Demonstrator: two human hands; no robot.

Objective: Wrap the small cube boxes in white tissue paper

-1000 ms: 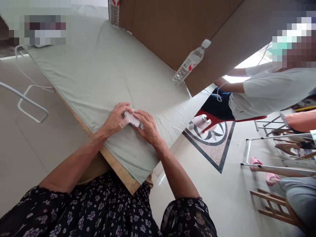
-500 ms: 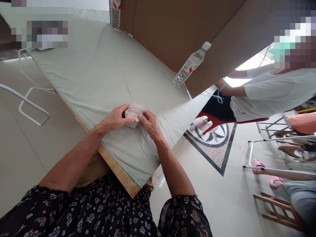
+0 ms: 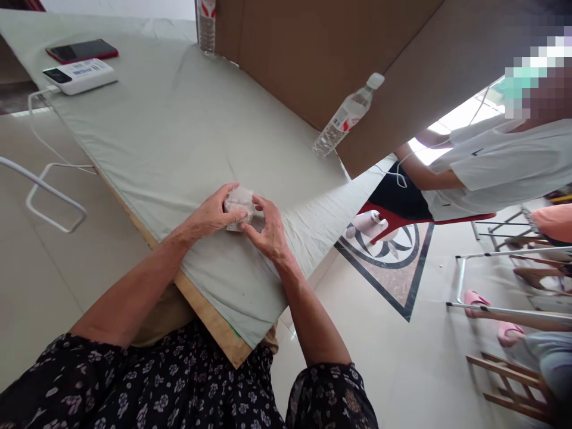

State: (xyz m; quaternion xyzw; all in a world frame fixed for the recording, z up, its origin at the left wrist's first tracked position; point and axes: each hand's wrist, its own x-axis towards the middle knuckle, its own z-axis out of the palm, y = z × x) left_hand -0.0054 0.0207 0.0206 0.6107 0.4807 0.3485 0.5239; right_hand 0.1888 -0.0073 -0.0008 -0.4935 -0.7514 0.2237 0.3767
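Seen from the head camera, a person's left hand (image 3: 217, 211) curls around a small wrapped block (image 3: 241, 195), thumb across its near side and fingers behind. The right hand (image 3: 269, 231) is half open on the block's other side, thumb and fingers parted, the thumb at the near corner; whether the index fingertip touches cannot be told.

The block sits between the hands over the near part of a cloth-covered counter (image 3: 170, 125), close to its front corner, where a wooden edge (image 3: 210, 316) shows beneath the cloth. Pale cloth stretches beyond the hands to a large cardboard panel (image 3: 304, 59), with a clear bottle (image 3: 344, 118) tilted in the view beside its near end and another bottle (image 3: 207, 30) at its far end. A phone (image 3: 83, 50) and a white device (image 3: 80, 76) lie near the far left edge.

The block looks whitish and boxy, its wrapping creased and partly see-through. Whether it rests on the cloth cannot be told.
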